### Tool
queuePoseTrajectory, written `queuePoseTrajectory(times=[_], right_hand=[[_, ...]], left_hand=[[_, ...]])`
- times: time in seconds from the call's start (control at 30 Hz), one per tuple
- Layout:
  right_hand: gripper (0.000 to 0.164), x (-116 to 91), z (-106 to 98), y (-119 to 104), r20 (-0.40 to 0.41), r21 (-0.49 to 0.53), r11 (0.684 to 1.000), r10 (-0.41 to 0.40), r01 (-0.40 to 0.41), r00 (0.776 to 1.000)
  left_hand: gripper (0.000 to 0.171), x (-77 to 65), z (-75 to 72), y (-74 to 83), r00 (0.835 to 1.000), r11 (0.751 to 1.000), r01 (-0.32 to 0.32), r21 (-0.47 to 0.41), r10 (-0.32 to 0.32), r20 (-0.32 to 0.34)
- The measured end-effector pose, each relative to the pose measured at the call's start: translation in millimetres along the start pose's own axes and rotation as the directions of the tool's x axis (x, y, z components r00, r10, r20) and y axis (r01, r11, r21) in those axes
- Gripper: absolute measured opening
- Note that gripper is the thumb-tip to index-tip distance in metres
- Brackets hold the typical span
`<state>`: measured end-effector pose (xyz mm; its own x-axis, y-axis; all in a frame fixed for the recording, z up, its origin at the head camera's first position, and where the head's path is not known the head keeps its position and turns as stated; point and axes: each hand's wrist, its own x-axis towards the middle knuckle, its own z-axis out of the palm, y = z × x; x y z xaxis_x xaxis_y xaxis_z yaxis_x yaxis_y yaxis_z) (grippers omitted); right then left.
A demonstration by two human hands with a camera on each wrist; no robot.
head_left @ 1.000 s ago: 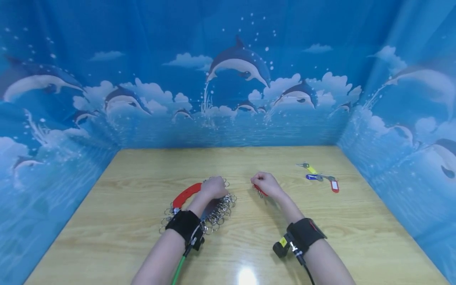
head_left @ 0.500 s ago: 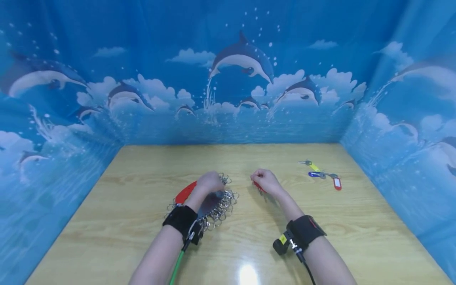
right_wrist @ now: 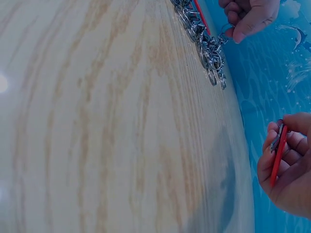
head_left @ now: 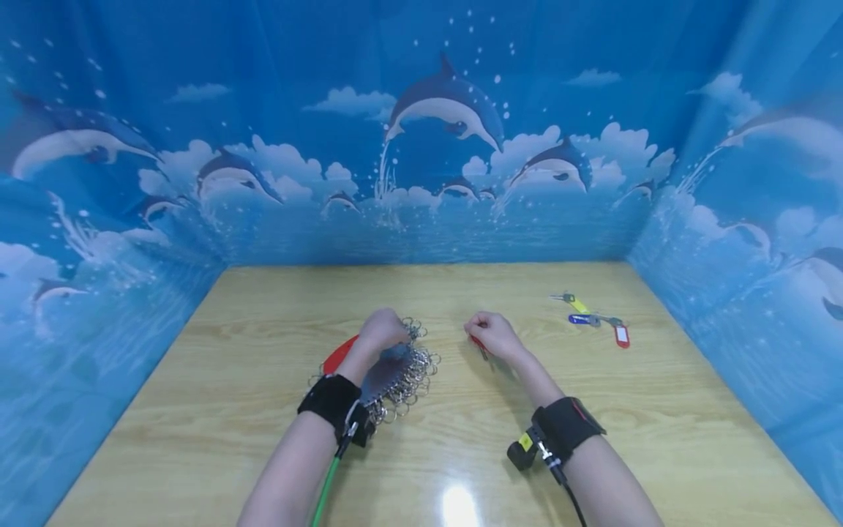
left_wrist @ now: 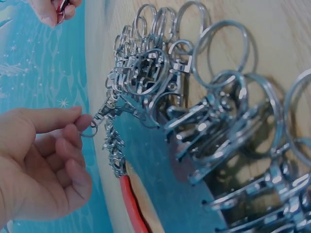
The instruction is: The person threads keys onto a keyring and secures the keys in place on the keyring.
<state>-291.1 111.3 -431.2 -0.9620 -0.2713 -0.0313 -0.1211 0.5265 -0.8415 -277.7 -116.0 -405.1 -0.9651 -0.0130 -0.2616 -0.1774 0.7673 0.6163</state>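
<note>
My left hand (head_left: 382,329) pinches a small split ring (left_wrist: 89,134) on a metal clip (left_wrist: 104,112) between thumb and forefinger. That clip sits at the rim of a round holder, edged with many silver clips and rings (head_left: 411,373). The holder has a blue-grey flat middle (head_left: 382,377) and a red curved band (head_left: 339,355), partly hidden by my left wrist. To the right, my right hand (head_left: 497,338) holds a red key tag (right_wrist: 278,158) in its curled fingers, above the table. A key (head_left: 484,353) hangs from beneath that hand in the head view.
At the back right of the wooden table (head_left: 263,307) lie keys with a yellow tag (head_left: 578,305), a blue tag (head_left: 579,319) and a red tag (head_left: 622,337). Blue dolphin curtains (head_left: 421,219) enclose the table. Each wrist wears a black strap with a cable.
My left hand has shifted a little left and away from me, uncovering more of the holder's flat middle. The right hand stays nearly still with its key tag.
</note>
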Motion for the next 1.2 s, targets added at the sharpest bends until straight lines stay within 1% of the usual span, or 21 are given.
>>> queuePoseTrajectory(times=[0.1, 0.2, 0.27, 0.3, 0.37, 0.43, 0.5, 0.6, 0.7, 0.8, 0.9, 1.03, 1.2], right_hand=[[0.018, -0.8, -0.3, 0.4, -0.001, 0.004, 1.000, 0.006, -0.006, 1.000], [0.018, -1.3, -1.2, -0.6, 0.004, -0.007, 1.000, 0.001, -0.001, 1.000], [0.017, -0.2, -1.7, 0.1, 0.004, -0.014, 1.000, -0.005, 0.005, 1.000], [0.017, 0.2, -2.3, 0.3, 0.003, -0.017, 1.000, -0.008, 0.008, 1.000], [0.017, 1.2, -3.7, 1.2, 0.006, -0.019, 1.000, -0.017, 0.017, 1.000], [0.018, 2.0, -5.2, 1.3, 0.009, -0.016, 1.000, -0.022, 0.022, 1.000], [0.019, 1.9, -7.2, 0.0, 0.016, -0.013, 0.999, -0.029, 0.029, 0.999], [0.019, 0.7, -8.8, -3.2, 0.022, -0.007, 1.000, -0.031, 0.031, 0.999], [0.019, -0.4, -8.3, -4.9, 0.025, -0.015, 0.999, -0.029, 0.029, 0.999], [0.019, -0.9, -5.2, -4.4, 0.028, -0.024, 0.999, -0.029, 0.030, 0.999], [0.019, -1.2, -0.7, -3.4, 0.038, -0.019, 0.999, -0.027, 0.028, 0.999], [0.017, -1.1, 5.6, -2.9, 0.038, -0.037, 0.999, -0.024, 0.025, 0.999], [0.016, -1.2, 11.3, -1.1, 0.040, -0.047, 0.998, -0.032, 0.034, 0.999]], left_hand=[[0.040, 2.2, 3.0, -3.7, 0.999, 0.990, -0.015, -0.138, 0.020, 0.036], [0.038, 3.6, 5.1, -7.5, 0.995, 0.965, -0.034, -0.261, 0.058, 0.084], [0.037, 4.7, 5.7, -8.8, 0.991, 0.949, -0.037, -0.314, 0.075, 0.111], [0.037, 5.3, 5.8, -9.0, 0.990, 0.945, -0.043, -0.325, 0.085, 0.115], [0.038, 6.4, 5.4, -8.0, 0.987, 0.943, -0.056, -0.327, 0.101, 0.121], [0.039, 7.4, 4.9, -6.1, 0.987, 0.947, -0.075, -0.311, 0.115, 0.112], [0.038, 8.1, 4.4, -3.8, 0.987, 0.956, -0.096, -0.278, 0.127, 0.096], [0.035, 8.3, 4.4, -0.6, 0.987, 0.964, -0.110, -0.242, 0.134, 0.083], [0.031, 9.0, 6.6, 1.2, 0.988, 0.973, -0.111, -0.204, 0.131, 0.083], [0.030, 10.3, 10.8, 1.2, 0.988, 0.973, -0.106, -0.203, 0.127, 0.091], [0.030, 10.5, 14.2, 0.7, 0.989, 0.970, -0.105, -0.220, 0.125, 0.082], [0.031, 9.0, 16.1, 0.8, 0.989, 0.973, -0.121, -0.194, 0.135, 0.061], [0.032, 7.1, 17.3, 2.0, 0.988, 0.977, -0.130, -0.166, 0.141, 0.057]])
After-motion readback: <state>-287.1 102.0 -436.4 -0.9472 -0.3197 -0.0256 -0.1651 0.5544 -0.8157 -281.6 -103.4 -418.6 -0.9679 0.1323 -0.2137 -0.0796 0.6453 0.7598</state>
